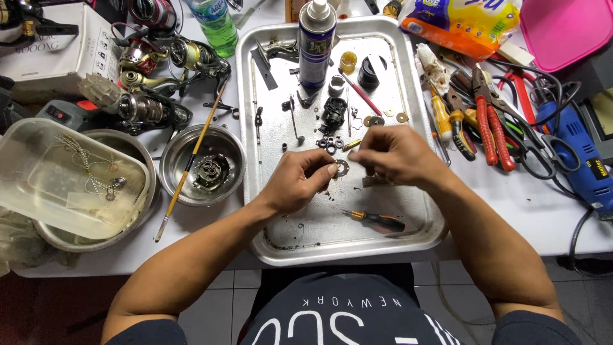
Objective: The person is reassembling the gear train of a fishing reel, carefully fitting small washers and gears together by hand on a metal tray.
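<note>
Two hands are meeting over the middle of the metal tray (pixel 418 128): left hand (pixel 299 182) is pinching a small ring-shaped gear (pixel 341 168), right hand (pixel 393 153) is closing fingertips just right of it, contents hidden. Small screwdriver (pixel 377 220) is lying near; spray can (pixel 317 45) standing far; red pliers (pixel 493 124) lying right; steel bowl (pixel 203 165) sitting left.

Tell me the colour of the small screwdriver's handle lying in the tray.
Black and orange screwdriver, head view.
</note>
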